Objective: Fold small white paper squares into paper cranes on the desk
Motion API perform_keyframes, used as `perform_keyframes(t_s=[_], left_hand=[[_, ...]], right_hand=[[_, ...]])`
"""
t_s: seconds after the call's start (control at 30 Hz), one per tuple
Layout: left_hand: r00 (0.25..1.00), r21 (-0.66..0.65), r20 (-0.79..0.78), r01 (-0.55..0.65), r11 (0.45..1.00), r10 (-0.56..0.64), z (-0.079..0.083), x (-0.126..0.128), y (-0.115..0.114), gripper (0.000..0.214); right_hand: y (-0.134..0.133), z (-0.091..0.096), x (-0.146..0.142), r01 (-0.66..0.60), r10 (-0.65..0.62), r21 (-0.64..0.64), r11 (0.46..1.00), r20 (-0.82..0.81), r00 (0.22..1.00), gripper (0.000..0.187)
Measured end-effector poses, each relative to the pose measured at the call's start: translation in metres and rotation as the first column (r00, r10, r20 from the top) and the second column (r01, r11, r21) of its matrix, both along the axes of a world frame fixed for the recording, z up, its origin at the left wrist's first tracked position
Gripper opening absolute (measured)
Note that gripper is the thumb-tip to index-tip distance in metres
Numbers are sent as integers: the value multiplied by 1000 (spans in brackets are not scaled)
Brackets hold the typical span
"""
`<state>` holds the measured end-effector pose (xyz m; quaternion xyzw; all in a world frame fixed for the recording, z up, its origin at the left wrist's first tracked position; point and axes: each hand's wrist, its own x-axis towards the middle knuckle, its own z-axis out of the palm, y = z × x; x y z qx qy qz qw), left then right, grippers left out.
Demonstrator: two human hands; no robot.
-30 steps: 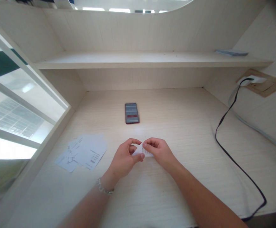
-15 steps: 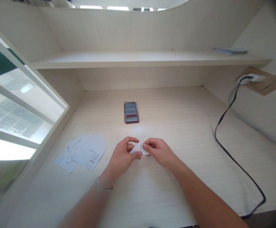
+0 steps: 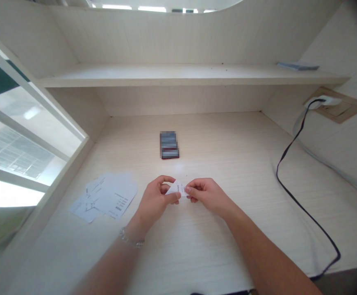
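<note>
Head view, and a small white printed paper (image 3: 174, 188) is being held up front and centre; whether the worktop (image 3: 224, 145) is being touched by it cannot be told. By the left hand (image 3: 154, 199) its left part is being pinched, thumb laid across the front, index finger arched near the pointed top. By the right hand (image 3: 207, 195) its right edge is being nipped, thumb and fingertips drawn tightly together.

A fold seems to be being worked here, so steadiness is being called for: the paper is best being pinned by the left thumb while the right edge is being lined up, pressure being saved until the corners are matching. With too much pull, a skewed crease or a tear is being risked.

On to containers: no box or tray is being shown. By the shelf (image 3: 153, 74) a thin bluish flat item (image 3: 298, 66) is being carried, near its right end. Left of the hands, overlapping printed sheets (image 3: 112, 194) are being seen; beyond them, a dark pixelated rectangular item (image 3: 169, 145).
</note>
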<state>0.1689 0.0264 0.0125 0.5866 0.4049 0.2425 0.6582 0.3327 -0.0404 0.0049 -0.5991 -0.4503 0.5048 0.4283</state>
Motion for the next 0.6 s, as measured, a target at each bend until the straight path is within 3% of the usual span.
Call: perform_keyframes(t_s=[0.27,0.6], left_hand=[[999,-16,22,32,999,-32,-1,-1,0,34],[999,-45,40,2,999,-1,1,1,1,32]], right_hand=[[-1,2,-2,-22,23,-34,999,25,999,23],[-2,1,-1,-1,1,28,1000,4,1000,18]])
